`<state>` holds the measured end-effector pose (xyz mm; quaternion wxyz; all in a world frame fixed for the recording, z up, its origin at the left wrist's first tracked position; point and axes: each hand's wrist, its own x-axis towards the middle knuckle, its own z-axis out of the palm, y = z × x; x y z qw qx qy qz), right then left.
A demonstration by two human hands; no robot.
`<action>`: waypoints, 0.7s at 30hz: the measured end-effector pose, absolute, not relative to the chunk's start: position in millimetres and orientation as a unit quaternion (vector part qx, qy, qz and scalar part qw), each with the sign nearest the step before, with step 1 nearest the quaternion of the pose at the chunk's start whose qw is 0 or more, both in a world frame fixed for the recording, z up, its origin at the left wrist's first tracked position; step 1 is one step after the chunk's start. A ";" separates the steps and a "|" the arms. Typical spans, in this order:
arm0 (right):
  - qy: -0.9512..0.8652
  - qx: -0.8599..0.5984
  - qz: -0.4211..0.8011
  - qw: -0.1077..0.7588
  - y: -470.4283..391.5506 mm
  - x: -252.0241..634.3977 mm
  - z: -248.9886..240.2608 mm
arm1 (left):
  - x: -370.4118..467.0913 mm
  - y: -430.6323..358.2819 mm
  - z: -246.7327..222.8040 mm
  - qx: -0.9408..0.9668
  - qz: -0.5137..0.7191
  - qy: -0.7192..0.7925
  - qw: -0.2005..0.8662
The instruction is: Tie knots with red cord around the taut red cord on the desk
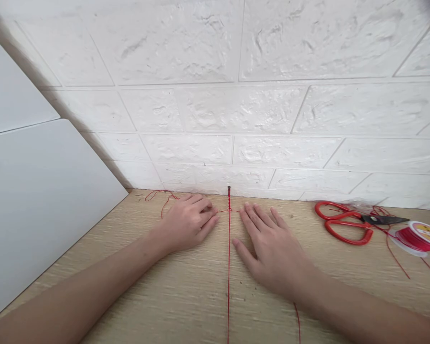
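A red cord (229,267) runs straight down the middle of the wooden surface from a dark nail (229,189) by the wall. Just below the nail is a short knotted stretch (230,202), with a small loop at its lower end. My left hand (191,220) is closed on a thin side strand of the red cord, left of the loop; the fingertips partly hide it. Palm down, my right hand (272,248) lies with fingers stretched out over the strand on the other side. A length of cord emerges below the right wrist.
Red-handled scissors (347,227) lie at the right, beside a spool of red cord (417,239) with loose ends and a crumpled clear plastic piece (360,206). A white brick-pattern wall (208,110) borders the back; grey-white panels (39,200) stand at left.
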<state>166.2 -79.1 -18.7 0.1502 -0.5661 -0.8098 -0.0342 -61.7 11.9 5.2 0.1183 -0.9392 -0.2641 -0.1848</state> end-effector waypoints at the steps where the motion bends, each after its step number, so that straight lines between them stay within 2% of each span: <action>1: -0.809 -0.566 -0.034 0.152 -78.8 166.4 -18.8 | -61.8 11.8 5.3 -0.939 -0.187 -0.265 0.119; 11: -0.796 -0.558 0.020 0.232 -46.9 170.5 -9.0 | -43.4 7.6 -2.5 -0.898 -0.239 -0.368 0.025; 14: -0.796 -0.551 0.052 0.246 -31.1 163.6 -5.7 | -30.8 5.6 -4.3 -0.886 -0.239 -0.398 0.021; 21: -0.780 -0.538 0.069 0.311 -21.2 156.8 -14.0 | -28.7 5.6 -5.4 -0.900 -0.252 -0.354 0.040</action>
